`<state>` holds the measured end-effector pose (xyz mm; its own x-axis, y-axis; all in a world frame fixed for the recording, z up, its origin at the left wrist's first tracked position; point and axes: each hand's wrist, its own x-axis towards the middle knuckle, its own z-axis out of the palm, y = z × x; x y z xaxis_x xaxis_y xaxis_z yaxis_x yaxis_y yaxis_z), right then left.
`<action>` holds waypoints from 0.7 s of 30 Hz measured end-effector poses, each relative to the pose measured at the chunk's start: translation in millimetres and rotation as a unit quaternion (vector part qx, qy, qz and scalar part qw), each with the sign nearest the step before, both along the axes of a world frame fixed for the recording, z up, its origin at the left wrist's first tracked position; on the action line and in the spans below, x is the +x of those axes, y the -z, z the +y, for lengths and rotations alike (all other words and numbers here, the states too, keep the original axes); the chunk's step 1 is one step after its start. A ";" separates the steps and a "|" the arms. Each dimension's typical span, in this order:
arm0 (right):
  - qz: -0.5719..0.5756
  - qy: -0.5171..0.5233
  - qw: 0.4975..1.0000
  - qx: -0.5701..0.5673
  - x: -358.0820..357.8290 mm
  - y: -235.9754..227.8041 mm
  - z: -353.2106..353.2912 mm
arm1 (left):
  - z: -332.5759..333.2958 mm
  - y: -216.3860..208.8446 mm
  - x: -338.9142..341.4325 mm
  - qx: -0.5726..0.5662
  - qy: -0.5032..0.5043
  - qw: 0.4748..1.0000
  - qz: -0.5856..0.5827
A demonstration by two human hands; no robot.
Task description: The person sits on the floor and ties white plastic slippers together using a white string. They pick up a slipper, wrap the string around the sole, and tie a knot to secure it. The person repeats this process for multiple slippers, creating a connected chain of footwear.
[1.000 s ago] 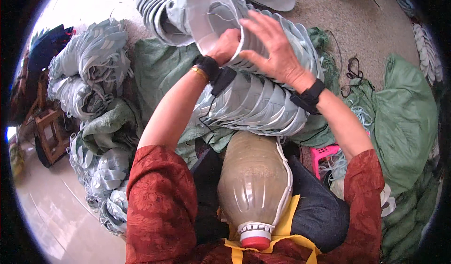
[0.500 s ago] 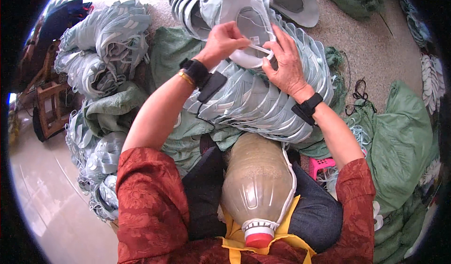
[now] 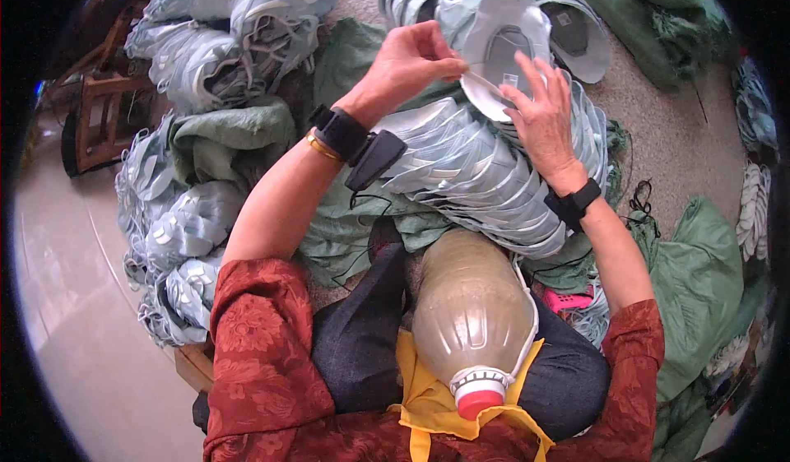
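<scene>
A pale blue-grey shoe upper [image 3: 485, 104] with a white lining lies open on top of a row of nested uppers [image 3: 469, 166]. My left hand [image 3: 415, 63] is at its left edge, thumb and fingers pinched on one end of a narrow white strip [image 3: 487, 83]. The strip slants down across the opening toward my right hand [image 3: 545, 129]. That hand is over the upper's right side, fingers raised and spread. Its thumb and forefinger are close to the strip's lower end; whether they touch it I cannot tell.
A large plastic bottle [image 3: 473, 314] with a red cap lies across my lap. More bundled uppers [image 3: 239, 42] are piled at the left. Green sacks [image 3: 699, 273] lie at the right, near a pink basket [image 3: 568, 300]. A wooden frame [image 3: 107, 120] stands far left.
The view has shifted, so the piles appear farther right. My right hand's fingers have lifted and spread from the upper's edge. My left hand still pinches the strip, now farther out at the left edge.
</scene>
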<state>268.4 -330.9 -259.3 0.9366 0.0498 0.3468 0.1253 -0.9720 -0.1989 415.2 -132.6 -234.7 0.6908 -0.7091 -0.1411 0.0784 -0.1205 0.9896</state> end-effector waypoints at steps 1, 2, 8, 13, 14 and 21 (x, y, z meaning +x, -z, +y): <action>0.019 -0.018 0.999 0.026 3.4 10.4 -4.1 | 0.5 -0.1 -1.3 0.009 0.003 1.000 -0.006; 0.038 -0.036 0.997 0.051 4.7 19.3 -8.6 | 1.7 -0.3 -2.1 0.018 0.006 1.000 -0.011; 0.056 0.047 0.960 0.271 8.3 19.3 -4.6 | 87.0 45.5 6.9 0.189 -0.009 0.976 -0.109; 0.100 0.111 0.915 0.374 17.5 15.7 -12.5 | 187.3 118.8 -18.6 0.403 0.010 0.898 -0.176; 0.109 0.113 0.912 0.378 19.4 15.3 -12.5 | 199.2 130.6 -24.3 0.443 0.012 0.882 -0.161; 0.094 0.103 0.907 0.397 19.6 -3.9 4.5 | 207.2 177.5 -53.5 0.369 -0.063 0.915 -0.152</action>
<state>287.9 -326.4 -255.4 0.9436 -0.3296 0.0303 -0.1516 -0.5118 -0.8456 361.7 74.6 -412.2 0.8471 -0.4105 -0.3376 -0.1277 -0.7738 0.6205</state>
